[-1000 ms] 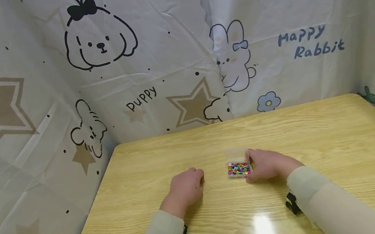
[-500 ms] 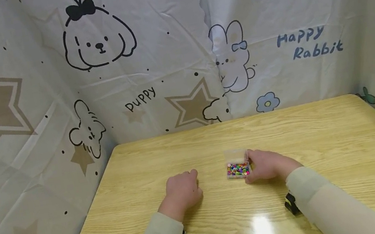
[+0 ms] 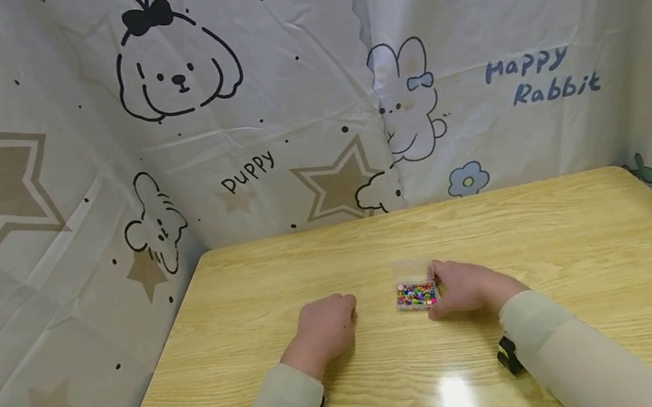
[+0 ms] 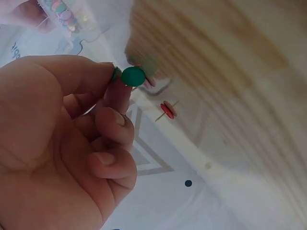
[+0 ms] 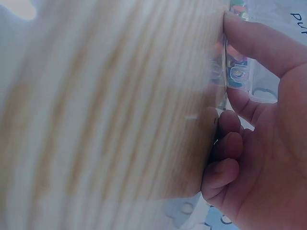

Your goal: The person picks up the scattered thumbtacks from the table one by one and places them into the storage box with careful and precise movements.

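My left hand point(image 3: 324, 327) is low over the table, left of the small clear box point(image 3: 416, 295). In the left wrist view, its thumb and forefinger pinch a green thumbtack point(image 4: 116, 73), and a round green head point(image 4: 133, 76) shows right beside their tips. A red thumbtack point(image 4: 167, 110) lies on the tabletop just beyond, its pin showing. My right hand point(image 3: 465, 286) grips the box by its right side between thumb and forefinger, the other fingers curled at the table. Colourful thumbtacks fill the box, whose clear lid point(image 3: 412, 268) stands raised at the back.
The wood-grain table point(image 3: 540, 231) reaches back to a printed cloth point(image 3: 259, 121) that hangs behind it and along both sides. A bright reflection lies on the tabletop near the front.
My left hand drew slightly left with the forefinger extended, then came back right with its fingers curled in. The right hand and the box have stayed in place.
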Tool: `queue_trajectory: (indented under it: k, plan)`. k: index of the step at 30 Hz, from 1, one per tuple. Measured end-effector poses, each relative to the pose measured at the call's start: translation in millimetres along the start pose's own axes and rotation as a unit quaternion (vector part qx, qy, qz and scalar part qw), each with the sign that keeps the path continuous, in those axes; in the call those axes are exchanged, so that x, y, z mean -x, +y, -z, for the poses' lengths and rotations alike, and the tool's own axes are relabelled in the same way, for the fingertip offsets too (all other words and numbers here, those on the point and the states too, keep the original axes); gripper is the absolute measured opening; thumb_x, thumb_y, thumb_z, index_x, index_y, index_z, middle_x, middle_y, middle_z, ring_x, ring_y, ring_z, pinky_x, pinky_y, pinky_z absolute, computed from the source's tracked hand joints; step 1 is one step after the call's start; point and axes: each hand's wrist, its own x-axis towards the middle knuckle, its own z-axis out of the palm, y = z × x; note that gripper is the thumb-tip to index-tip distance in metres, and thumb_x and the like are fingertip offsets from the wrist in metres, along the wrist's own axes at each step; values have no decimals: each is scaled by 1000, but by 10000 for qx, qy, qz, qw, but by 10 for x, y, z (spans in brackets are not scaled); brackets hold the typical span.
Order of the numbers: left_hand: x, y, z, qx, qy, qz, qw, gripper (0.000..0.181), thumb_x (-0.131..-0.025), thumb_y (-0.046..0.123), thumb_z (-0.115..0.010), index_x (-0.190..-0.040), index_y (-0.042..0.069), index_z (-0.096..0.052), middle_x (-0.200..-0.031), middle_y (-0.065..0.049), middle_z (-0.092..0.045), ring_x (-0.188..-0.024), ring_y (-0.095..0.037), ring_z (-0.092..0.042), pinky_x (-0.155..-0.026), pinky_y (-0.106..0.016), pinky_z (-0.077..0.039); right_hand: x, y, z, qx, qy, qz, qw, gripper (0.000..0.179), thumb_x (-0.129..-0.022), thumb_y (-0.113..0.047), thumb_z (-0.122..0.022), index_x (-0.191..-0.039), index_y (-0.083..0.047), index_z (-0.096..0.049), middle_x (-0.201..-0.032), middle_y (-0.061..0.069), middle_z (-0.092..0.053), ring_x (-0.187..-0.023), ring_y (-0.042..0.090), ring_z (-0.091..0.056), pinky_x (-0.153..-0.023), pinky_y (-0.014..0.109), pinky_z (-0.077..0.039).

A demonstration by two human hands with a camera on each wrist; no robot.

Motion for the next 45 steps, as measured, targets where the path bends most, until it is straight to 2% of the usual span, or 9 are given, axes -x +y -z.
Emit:
queue_trajectory:
  k: [11, 16, 21, 25, 29, 34, 37, 42, 45]
  plan:
    - [-77, 18, 8, 246, -140, -45, 9996, 22, -103, 15, -55, -81, 19, -56, -72, 4, -50, -64, -13, -48, -58, -35, -44, 11, 2, -3, 9, -9, -45, 10000, 54, -79, -36, -86, -110, -14, -48, -103, 4, -57, -92, 23, -53, -87, 44, -44]
    - [-109, 51, 34, 503, -188, -54, 9985, 21, -98, 7, -59, -81, 19, -58, -75, 5, -52, -67, -13, -47, -61, -33, -44, 9, 5, 4, 0, -2, -31, 10000, 55, -78, -36, -86, -111, -14, -48, -102, 4, -57, -91, 23, -54, -88, 44, -44]
    - [-173, 80, 28, 482, -229, -94, 9985, 19, -94, 8, -63, -81, 22, -60, -77, 7, -54, -69, -11, -51, -62, -34, -45, -2, 32, 9, 21, 10, -32, 10000, 55, -78, -37, -87, -111, -14, -49, -103, 4, -58, -92, 23, -54, -89, 45, -44]
    - [-214, 105, 21, 459, -248, -261, 9983, 21, -96, 7, -60, -80, 22, -58, -75, 7, -52, -68, -12, -48, -61, -33, -43, -2, 37, 10, -8, 35, -34, 10000, 55, -78, -36, -87, -112, -13, -49, -104, 4, -58, -92, 23, -54, -90, 45, -44]
    - [-190, 136, 39, 432, -333, -436, 9976, 19, -96, 10, -56, -80, 21, -55, -72, 6, -49, -64, -13, -45, -59, -33, -40, 2, 28, 9, -65, 13, 27, 10000, 55, -78, -35, -87, -111, -14, -49, -103, 4, -57, -92, 23, -53, -87, 44, -44]
    - [-123, 171, 89, 245, -439, -664, 9965, 14, -101, 17, -54, -87, 18, -56, -72, 5, -51, -63, -12, -47, -59, -32, -44, 12, 18, 17, 67, 32, 77, 9999, 55, -77, -37, -86, -111, -14, -49, -100, 3, -57, -88, 23, -53, -82, 43, -44]
    - [-110, 183, 109, 229, -493, -678, 9962, 13, -104, 16, -53, -92, 17, -57, -74, 4, -53, -65, -11, -49, -61, -33, -47, 7, 16, 30, 146, 77, 82, 9998, 55, -77, -38, -86, -110, -15, -49, -99, 3, -57, -86, 22, -53, -80, 42, -44]
    - [-125, 216, 125, 435, -575, -640, 9953, 19, -104, 10, -55, -86, 18, -56, -74, 6, -52, -66, -11, -48, -64, -30, -45, -3, 5, 32, 110, 31, 90, 9999, 55, -77, -38, -86, -110, -14, -49, -98, 3, -57, -86, 22, -54, -80, 42, -44]
    - [-182, 288, 143, 721, -397, -755, 9937, 19, -103, 11, -58, -85, 19, -58, -77, 9, -54, -68, -9, -49, -65, -27, -45, -3, 6, 16, 83, 18, 69, 9999, 56, -77, -38, -86, -112, -14, -50, -99, 3, -58, -87, 22, -54, -82, 42, -45]
